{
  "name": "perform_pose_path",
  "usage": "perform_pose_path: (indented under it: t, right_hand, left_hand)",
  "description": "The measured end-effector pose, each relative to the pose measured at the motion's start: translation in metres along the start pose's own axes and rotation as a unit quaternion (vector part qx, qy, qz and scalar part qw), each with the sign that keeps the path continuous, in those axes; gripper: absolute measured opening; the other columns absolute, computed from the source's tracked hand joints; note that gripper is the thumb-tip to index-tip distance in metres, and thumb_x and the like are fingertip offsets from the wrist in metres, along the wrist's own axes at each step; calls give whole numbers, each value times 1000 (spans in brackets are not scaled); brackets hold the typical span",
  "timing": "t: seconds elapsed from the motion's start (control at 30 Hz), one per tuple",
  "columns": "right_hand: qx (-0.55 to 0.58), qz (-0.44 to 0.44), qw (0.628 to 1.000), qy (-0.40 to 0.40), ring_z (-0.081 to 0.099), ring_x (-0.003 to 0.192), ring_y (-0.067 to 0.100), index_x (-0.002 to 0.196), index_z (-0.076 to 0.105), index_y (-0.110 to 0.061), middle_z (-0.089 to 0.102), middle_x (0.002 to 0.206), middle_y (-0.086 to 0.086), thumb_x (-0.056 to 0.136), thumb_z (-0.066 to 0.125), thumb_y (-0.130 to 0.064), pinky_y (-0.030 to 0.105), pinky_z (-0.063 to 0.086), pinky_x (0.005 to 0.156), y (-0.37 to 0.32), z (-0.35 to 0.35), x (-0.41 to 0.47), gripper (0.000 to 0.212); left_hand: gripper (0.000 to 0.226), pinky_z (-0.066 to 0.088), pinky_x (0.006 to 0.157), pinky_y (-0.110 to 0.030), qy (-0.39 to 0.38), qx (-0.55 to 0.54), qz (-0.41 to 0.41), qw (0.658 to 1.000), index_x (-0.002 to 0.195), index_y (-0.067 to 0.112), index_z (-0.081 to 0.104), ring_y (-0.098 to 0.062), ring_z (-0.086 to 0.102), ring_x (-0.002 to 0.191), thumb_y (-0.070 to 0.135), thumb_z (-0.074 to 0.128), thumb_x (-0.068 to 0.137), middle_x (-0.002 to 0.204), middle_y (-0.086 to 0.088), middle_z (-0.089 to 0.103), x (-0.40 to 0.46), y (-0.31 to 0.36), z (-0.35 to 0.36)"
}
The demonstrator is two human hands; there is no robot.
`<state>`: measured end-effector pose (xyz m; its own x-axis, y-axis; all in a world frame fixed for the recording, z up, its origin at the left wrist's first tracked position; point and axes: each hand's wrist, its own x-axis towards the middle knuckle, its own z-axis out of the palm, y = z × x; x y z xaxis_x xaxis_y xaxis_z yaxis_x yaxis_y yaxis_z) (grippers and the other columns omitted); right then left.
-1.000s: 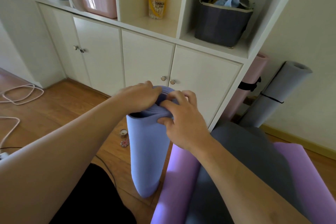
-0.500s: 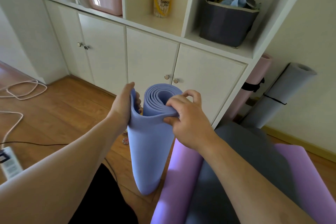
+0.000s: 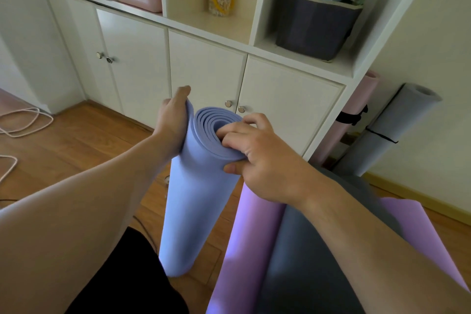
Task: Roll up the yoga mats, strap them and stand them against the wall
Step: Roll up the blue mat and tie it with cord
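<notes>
A: So we've got the blue mat (image 3: 193, 194) rolled and standing on end on the wooden floor (image 3: 76, 150), near the white cabinet (image 3: 204, 69). Left hand (image 3: 173, 122) cups the outer flap up top; right hand (image 3: 257, 153) pinches the inner coils, fingers tucked into the core.

B: Then we should twist the core tighter with the right while the left keeps the flap flat. No strap on it yet, so don't let go. Strapped pink mat (image 3: 354, 115) and grey mat (image 3: 390, 130) already lean on the wall, far right.

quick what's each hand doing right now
Left hand: grips the outer flap of the upright rolled blue foam yoga mat.
Right hand: pinches the same mat's top edge, fingers inside.
</notes>
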<state>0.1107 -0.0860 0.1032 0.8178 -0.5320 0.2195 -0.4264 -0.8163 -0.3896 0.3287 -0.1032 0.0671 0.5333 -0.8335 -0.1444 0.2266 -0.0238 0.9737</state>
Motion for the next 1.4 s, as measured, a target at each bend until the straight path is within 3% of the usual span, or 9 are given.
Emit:
perform_pose_path:
  t: [0.17,0.33,0.47,0.63,0.77,0.9,1.0,1.2,1.4]
  right_hand:
    - [-11,-19,1000,12,28,127,19,111,67,-17,56,133,-19,87,81,-5,6,22,106,9,5,-5,31]
    - [0,-19,999,26,31,129,21,106,63,-19,54,127,-22,83,82,-2,8,24,107,21,19,-19,34]
    - [-4,-14,999,35,32,127,24,104,63,-17,58,127,-16,81,84,-3,7,22,107,28,21,-16,33]
    - [3,9,999,41,30,126,18,102,62,-20,58,121,-19,83,85,-6,4,22,104,35,21,-14,33]
    - [11,53,994,94,31,125,15,99,59,-24,58,110,-20,87,82,-6,2,24,100,43,26,-15,31]
    - [-12,80,987,136,36,125,18,101,63,-23,55,114,-18,87,82,-11,3,18,103,55,25,-18,26]
    - [2,90,983,159,39,124,12,103,73,-14,54,120,-16,85,83,-8,5,24,103,56,19,-35,21]
    - [21,147,968,205,41,125,8,111,78,-13,48,124,-17,87,82,-8,2,26,104,53,-6,-78,26]
    - [48,215,938,270,46,123,5,131,56,-17,38,135,-5,80,89,-13,5,40,99,57,-54,-147,61]
  left_hand:
    - [64,28,57,-36,-87,-36,-47,994,45,23,39,-17,30,47,40,50,105,51,3,34,9,-8,22]
    - [38,43,58,-31,-164,11,-121,979,68,19,55,-15,45,54,30,64,103,62,2,50,7,-23,34]
    - [15,54,69,-36,-167,132,-14,977,89,15,65,-15,60,66,24,73,97,76,1,65,10,-21,43]
    - [46,45,66,-38,-141,110,-1,984,74,6,58,-20,48,57,42,65,101,65,-6,54,6,-16,38]
    - [61,53,91,-39,-179,115,16,977,105,9,79,-24,73,94,59,44,106,100,-9,79,-10,-17,25]
    - [98,54,104,-32,-346,175,78,918,147,27,50,-11,64,125,83,74,70,135,4,67,-28,-25,17]
    - [128,54,106,-34,-379,306,151,860,153,36,30,-2,58,127,59,101,49,136,18,58,-34,-26,20]
    - [106,58,91,-40,-269,385,279,838,135,44,45,-3,65,106,60,100,46,118,21,64,-69,-18,69]
    - [82,53,76,-29,-286,467,369,751,123,43,50,-4,61,90,68,91,57,104,18,65,-121,14,139]
